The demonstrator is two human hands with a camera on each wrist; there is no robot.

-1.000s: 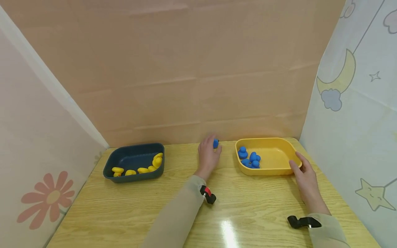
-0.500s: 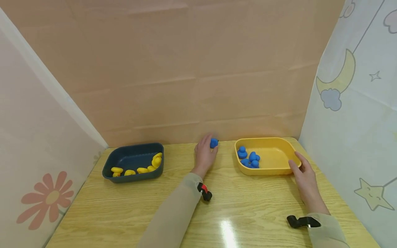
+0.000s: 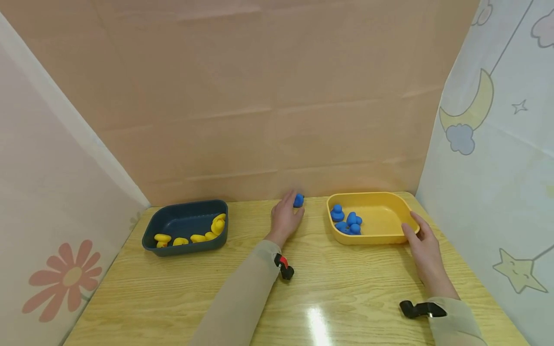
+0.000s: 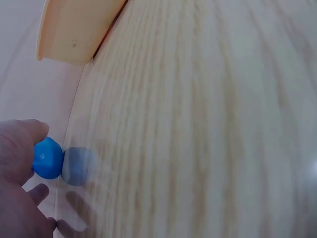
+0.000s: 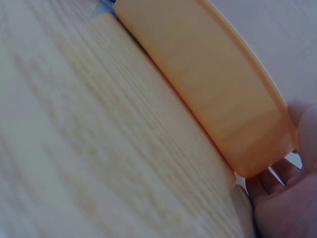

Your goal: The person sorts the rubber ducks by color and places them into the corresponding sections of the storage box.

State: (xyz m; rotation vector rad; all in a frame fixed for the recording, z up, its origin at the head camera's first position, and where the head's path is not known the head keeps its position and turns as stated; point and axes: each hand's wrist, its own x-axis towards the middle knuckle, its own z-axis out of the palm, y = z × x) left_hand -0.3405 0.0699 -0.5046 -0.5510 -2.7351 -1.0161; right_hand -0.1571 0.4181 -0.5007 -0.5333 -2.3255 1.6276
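Note:
In the head view, my left hand is at a small blue rubber duck by the table's back edge. The left wrist view has the thumb just above the duck and other fingers spread below it. The duck is close against the tabletop, partly covered by the hand. My right hand grips the front right corner of a yellow tray, thumb at the rim and fingers outside. Several blue ducks lie at that tray's left end.
A dark blue tray stands at the left, with several yellow ducks along its front and right sides. A brown paper wall rises behind the wooden table, and patterned cloth walls flank it.
My left hand has shifted a little left, so more of the blue duck shows, while the duck stays in place. The right hand keeps its hold on the yellow tray.

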